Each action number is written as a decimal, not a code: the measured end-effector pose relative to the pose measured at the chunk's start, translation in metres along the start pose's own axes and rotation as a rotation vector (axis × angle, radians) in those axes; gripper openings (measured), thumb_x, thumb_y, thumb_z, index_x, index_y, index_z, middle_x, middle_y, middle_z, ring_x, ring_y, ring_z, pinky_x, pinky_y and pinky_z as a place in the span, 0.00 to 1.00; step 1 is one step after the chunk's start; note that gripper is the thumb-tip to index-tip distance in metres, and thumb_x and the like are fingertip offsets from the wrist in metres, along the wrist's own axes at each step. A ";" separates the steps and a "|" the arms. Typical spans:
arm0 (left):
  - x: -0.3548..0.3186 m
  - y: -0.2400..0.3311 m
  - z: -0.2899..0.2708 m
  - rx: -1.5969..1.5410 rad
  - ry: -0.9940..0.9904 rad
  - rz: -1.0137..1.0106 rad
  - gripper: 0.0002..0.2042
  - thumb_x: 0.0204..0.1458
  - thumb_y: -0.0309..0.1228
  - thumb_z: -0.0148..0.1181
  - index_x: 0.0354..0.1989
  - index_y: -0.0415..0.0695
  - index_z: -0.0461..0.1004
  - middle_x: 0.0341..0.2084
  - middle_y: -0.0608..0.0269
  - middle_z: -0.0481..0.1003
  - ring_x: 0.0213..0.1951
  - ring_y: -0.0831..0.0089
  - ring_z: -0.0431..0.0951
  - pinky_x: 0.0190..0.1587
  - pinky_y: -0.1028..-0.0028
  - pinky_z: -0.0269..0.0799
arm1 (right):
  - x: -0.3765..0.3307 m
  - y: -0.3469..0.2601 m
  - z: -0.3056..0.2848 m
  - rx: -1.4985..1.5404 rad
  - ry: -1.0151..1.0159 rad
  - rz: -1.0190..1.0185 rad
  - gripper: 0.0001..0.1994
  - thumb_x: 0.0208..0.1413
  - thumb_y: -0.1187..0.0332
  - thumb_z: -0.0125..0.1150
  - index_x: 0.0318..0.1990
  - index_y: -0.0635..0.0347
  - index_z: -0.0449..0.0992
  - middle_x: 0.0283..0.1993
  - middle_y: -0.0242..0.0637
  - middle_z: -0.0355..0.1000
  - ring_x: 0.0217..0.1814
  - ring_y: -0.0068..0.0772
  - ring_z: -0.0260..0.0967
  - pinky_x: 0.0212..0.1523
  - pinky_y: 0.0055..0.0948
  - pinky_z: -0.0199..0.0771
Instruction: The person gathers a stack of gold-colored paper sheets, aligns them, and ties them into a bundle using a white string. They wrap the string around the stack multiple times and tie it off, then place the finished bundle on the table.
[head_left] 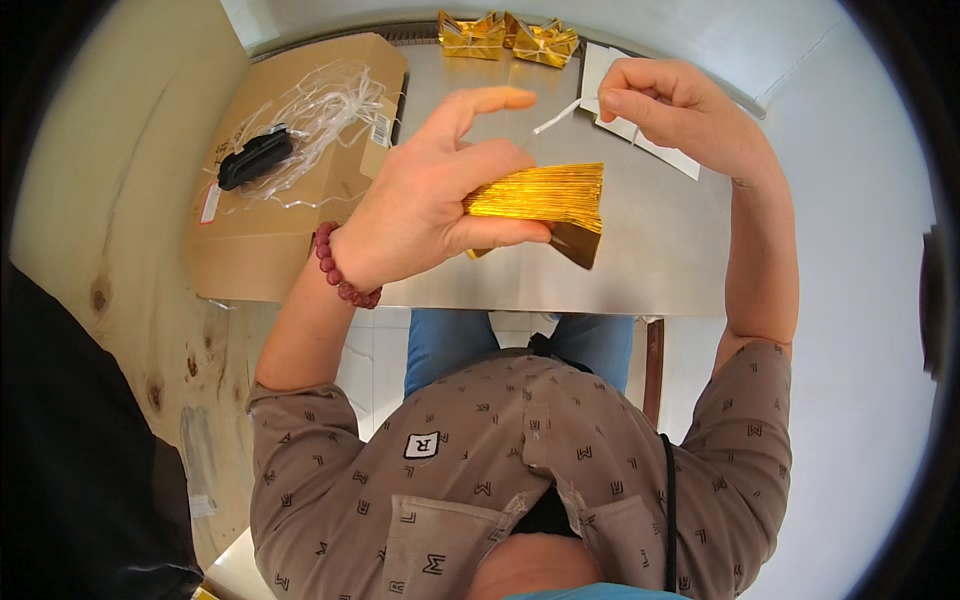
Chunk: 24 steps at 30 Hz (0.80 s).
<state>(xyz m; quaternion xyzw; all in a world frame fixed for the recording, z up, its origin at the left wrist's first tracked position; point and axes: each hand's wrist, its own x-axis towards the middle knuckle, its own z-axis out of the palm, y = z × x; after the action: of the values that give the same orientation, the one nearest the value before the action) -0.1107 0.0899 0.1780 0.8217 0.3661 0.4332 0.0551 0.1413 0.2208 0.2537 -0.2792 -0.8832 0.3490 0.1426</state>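
Note:
My left hand [432, 195], with a dark red bead bracelet on its wrist, grips a thick stack of folded gold foil sheets [545, 195] above the table. The thumb lies below the stack and a finger runs along its top; the index finger is raised off it. To the right, my right hand [690, 115] is closed in a pinch on a thin white strip [557, 118]. The strip's loose end points toward the left hand, apart from the stack.
A cardboard box [300, 240] at the left carries a tangle of clear-white strips [335, 110] and a black object [255, 158]. Two bundled gold foil pieces [472, 36] stand at the far edge of the metal table [660, 240]. White card [660, 150] lies under my right hand.

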 end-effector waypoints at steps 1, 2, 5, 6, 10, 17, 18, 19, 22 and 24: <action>0.001 0.000 0.003 0.030 -0.023 -0.010 0.21 0.47 0.43 0.76 0.43 0.42 0.80 0.59 0.47 0.71 0.43 0.63 0.79 0.43 0.70 0.76 | -0.001 -0.001 0.003 0.012 0.008 -0.032 0.12 0.68 0.63 0.55 0.34 0.58 0.76 0.27 0.18 0.63 0.27 0.10 0.51 0.26 0.19 0.52; 0.003 0.000 0.006 0.063 -0.044 -0.018 0.22 0.46 0.44 0.77 0.42 0.41 0.80 0.60 0.45 0.71 0.44 0.64 0.79 0.43 0.71 0.76 | -0.002 -0.003 0.006 0.022 0.017 -0.067 0.11 0.67 0.63 0.55 0.34 0.58 0.76 0.24 0.18 0.59 0.27 0.12 0.50 0.27 0.21 0.51; 0.010 -0.007 0.016 0.077 -0.052 -0.020 0.20 0.49 0.45 0.74 0.43 0.43 0.80 0.55 0.51 0.75 0.37 0.65 0.80 0.40 0.71 0.77 | -0.005 -0.009 0.012 0.017 0.037 -0.114 0.11 0.67 0.64 0.55 0.35 0.59 0.77 0.24 0.18 0.58 0.27 0.12 0.49 0.27 0.22 0.50; 0.011 -0.011 0.018 0.101 -0.058 -0.016 0.20 0.50 0.44 0.74 0.43 0.43 0.80 0.52 0.54 0.77 0.35 0.66 0.80 0.39 0.72 0.76 | -0.008 -0.011 0.013 0.016 0.047 -0.132 0.10 0.68 0.65 0.56 0.35 0.60 0.76 0.27 0.19 0.61 0.28 0.11 0.50 0.28 0.20 0.52; 0.012 -0.026 0.023 -0.111 -0.076 -0.356 0.18 0.54 0.43 0.72 0.45 0.43 0.80 0.36 0.63 0.81 0.33 0.74 0.78 0.37 0.75 0.74 | -0.028 -0.022 0.013 0.007 0.124 -0.107 0.08 0.68 0.69 0.56 0.36 0.62 0.76 0.33 0.21 0.68 0.31 0.11 0.53 0.32 0.18 0.55; 0.014 -0.047 0.025 -0.243 0.037 -0.546 0.15 0.61 0.40 0.66 0.45 0.40 0.81 0.30 0.71 0.78 0.32 0.84 0.74 0.35 0.81 0.70 | -0.068 -0.032 0.030 0.119 0.298 -0.177 0.06 0.65 0.74 0.55 0.36 0.64 0.78 0.32 0.26 0.72 0.30 0.14 0.58 0.31 0.20 0.59; 0.014 -0.049 0.025 -0.338 0.050 -0.572 0.16 0.61 0.41 0.66 0.45 0.40 0.81 0.30 0.70 0.79 0.32 0.84 0.75 0.36 0.81 0.71 | -0.072 -0.030 0.034 0.121 0.246 -0.199 0.06 0.65 0.75 0.55 0.37 0.64 0.78 0.32 0.28 0.73 0.29 0.15 0.59 0.31 0.21 0.60; 0.015 -0.051 0.025 -0.421 0.059 -0.608 0.17 0.61 0.43 0.66 0.46 0.40 0.81 0.31 0.69 0.80 0.33 0.84 0.76 0.36 0.80 0.72 | -0.074 -0.027 0.041 0.122 0.194 -0.220 0.06 0.64 0.75 0.55 0.37 0.64 0.79 0.32 0.30 0.74 0.29 0.16 0.61 0.31 0.21 0.61; 0.019 -0.055 0.023 -0.621 0.061 -0.671 0.18 0.62 0.44 0.65 0.45 0.39 0.82 0.32 0.69 0.80 0.33 0.86 0.76 0.36 0.81 0.73 | -0.079 -0.011 0.061 0.128 0.077 -0.178 0.06 0.64 0.76 0.56 0.39 0.64 0.80 0.32 0.33 0.76 0.28 0.19 0.64 0.30 0.23 0.64; 0.021 -0.054 0.021 -0.732 0.058 -0.687 0.17 0.62 0.43 0.65 0.44 0.39 0.82 0.31 0.70 0.80 0.33 0.87 0.76 0.35 0.82 0.72 | -0.078 0.004 0.075 0.169 0.053 -0.132 0.05 0.64 0.75 0.57 0.39 0.64 0.80 0.31 0.33 0.76 0.29 0.19 0.65 0.30 0.23 0.64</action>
<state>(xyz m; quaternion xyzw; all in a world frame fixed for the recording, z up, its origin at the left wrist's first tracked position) -0.1170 0.1473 0.1567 0.5681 0.4410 0.5128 0.4688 0.1719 0.1364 0.1930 -0.2163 -0.8629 0.4046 0.2117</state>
